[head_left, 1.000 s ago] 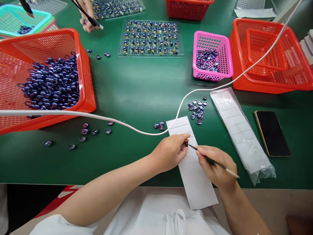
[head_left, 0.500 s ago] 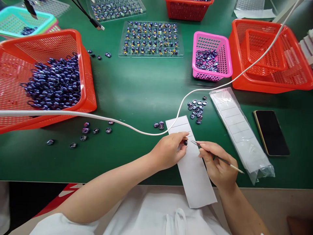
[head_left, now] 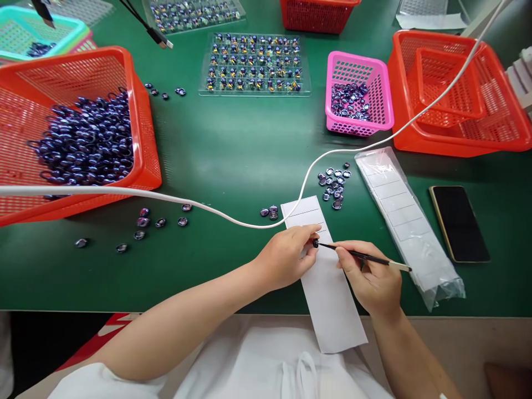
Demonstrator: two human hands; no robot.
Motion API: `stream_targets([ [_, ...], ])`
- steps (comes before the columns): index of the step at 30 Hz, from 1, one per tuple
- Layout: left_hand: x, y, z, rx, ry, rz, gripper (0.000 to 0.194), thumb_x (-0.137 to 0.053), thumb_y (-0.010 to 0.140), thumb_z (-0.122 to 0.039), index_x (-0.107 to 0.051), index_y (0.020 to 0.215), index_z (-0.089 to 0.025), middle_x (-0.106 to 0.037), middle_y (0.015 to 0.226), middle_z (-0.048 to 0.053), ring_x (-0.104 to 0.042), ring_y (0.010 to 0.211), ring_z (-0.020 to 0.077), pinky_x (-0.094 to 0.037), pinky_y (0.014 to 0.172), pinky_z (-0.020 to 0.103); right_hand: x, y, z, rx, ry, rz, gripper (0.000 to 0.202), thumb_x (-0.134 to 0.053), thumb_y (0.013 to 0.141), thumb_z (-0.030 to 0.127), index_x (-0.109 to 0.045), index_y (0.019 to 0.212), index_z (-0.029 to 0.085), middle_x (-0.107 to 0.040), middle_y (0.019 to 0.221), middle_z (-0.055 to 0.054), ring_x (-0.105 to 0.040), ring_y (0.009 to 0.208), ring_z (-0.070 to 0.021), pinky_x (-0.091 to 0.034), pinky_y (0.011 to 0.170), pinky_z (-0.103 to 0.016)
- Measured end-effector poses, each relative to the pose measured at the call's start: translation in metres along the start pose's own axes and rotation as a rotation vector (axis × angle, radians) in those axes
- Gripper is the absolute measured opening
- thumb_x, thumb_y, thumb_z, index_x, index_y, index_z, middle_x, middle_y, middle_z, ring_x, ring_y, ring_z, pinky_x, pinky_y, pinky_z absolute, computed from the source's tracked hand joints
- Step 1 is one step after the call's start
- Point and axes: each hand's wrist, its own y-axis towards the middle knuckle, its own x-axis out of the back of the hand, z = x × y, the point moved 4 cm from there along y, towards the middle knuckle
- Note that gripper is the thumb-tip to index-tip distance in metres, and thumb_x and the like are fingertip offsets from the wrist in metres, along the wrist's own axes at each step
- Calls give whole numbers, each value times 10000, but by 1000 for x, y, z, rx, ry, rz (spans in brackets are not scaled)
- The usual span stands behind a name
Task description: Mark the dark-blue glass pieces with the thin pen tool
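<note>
My left hand [head_left: 286,257] pinches a small dark piece [head_left: 316,243] between thumb and fingers, above a ruled white paper strip [head_left: 332,299]. In my right hand [head_left: 372,277] are thin tweezers [head_left: 366,256], gripped like a pen, with their tip touching or very near the dark piece. Small shiny dark caps [head_left: 334,183] lie beyond the strip, and a few more [head_left: 270,212] sit by its far left corner. Fine detail of the pinched piece is too small to tell.
A red basket [head_left: 147,144] of dark looped pieces stands left. A white cable [head_left: 233,221] crosses the table. Farther back are a clear tray [head_left: 254,93], a pink basket [head_left: 380,100] and red baskets [head_left: 457,145]. A bagged strip pack [head_left: 409,216] and phone [head_left: 460,224] lie right.
The tweezers' tip has moved left to the dark piece, and their rear end has tilted up. My left hand has stayed in place. The view has shifted slightly.
</note>
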Motion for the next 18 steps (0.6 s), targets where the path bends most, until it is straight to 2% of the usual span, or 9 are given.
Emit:
stream_targets([
  [7, -1, 0, 1, -2, -11, -1, 388, -576, 858, -106, -546, 1242, -151, -751, 1033, 87, -735, 906, 189, -614, 831, 332, 1, -2, -5, -78, 41, -8, 64, -674, 922, 205, -717, 955, 238, -729, 883, 2, -659, 595, -119, -534, 555, -248],
  [18, -1, 0, 0, 11, 2, 35, 395, -562, 856, -118, -546, 1245, -182, -749, 1033, 65, -729, 919, 193, -603, 833, 334, 0, 0, -4, -155, 59, -32, 59, -679, 923, 254, -723, 942, 218, -723, 786, 3, -671, 562, -119, -506, 512, -231],
])
